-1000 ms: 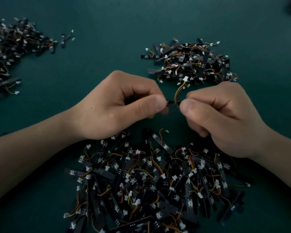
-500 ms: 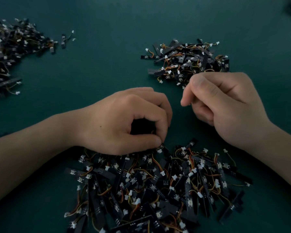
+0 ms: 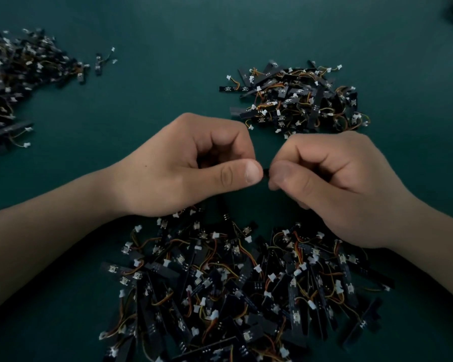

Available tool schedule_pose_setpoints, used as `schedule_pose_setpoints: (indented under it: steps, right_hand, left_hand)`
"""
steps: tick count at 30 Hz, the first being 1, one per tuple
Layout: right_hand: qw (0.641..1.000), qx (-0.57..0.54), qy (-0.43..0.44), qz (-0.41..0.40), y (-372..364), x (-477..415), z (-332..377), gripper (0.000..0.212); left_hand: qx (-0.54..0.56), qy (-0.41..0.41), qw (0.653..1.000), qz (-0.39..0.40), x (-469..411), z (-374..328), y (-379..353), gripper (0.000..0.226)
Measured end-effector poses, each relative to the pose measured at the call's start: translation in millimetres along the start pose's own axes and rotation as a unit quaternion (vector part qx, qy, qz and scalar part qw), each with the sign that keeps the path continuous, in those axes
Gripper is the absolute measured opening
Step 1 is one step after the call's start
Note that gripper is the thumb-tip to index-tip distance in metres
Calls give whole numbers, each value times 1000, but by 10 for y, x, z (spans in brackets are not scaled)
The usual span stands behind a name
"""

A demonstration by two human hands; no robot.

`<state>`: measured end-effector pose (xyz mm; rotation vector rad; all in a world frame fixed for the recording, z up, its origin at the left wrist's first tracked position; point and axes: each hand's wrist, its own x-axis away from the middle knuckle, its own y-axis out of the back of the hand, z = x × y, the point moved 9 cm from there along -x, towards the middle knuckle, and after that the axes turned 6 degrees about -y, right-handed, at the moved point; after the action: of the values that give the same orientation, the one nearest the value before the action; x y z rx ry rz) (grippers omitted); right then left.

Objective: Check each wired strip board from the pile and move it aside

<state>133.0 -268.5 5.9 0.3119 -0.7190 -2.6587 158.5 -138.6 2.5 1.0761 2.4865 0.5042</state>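
One board (image 3: 266, 172) (mid-pinch): left hand (image 3: 188, 168), right hand (image 3: 335, 186)

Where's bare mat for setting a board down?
Widest bare mat lies between the left pile and the far pile. More right of it. Crowded: the near pile, below the left hand and right hand pinching a strip board.

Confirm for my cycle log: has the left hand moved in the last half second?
Yes. The left hand moved off the near pile toward the far pile, pinching a strip board with the right hand.
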Motion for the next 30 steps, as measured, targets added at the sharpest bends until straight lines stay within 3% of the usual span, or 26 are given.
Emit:
schedule_pose_setpoints:
  steps: [9,11,14,20,27,30]
  right_hand:
    - [996,22,20,81,-130,6,45,25]
    - [998,14,13,61,-90,1,23,24]
    - [1000,-9,7,7,-1,-4,9,23]
    - [999,8,9,-35,47,-3,19,26]
    - [995,39,2,-96,136,5,18,24]
    - [995,48,5,-82,104,7,31,26]
  left_hand:
    - [27,6,1000,10,9,34,-10,18]
    - [26,-1,999,-30,-1,22,31,15]
    - [13,9,995,-101,-1,34,143,29]
    - [-28,1,999,-46,-10,-24,42,39]
    - [-62,-25,996,-63,1,-65,62,40]
    - [-83,-22,994,-74,6,-58,68,41]
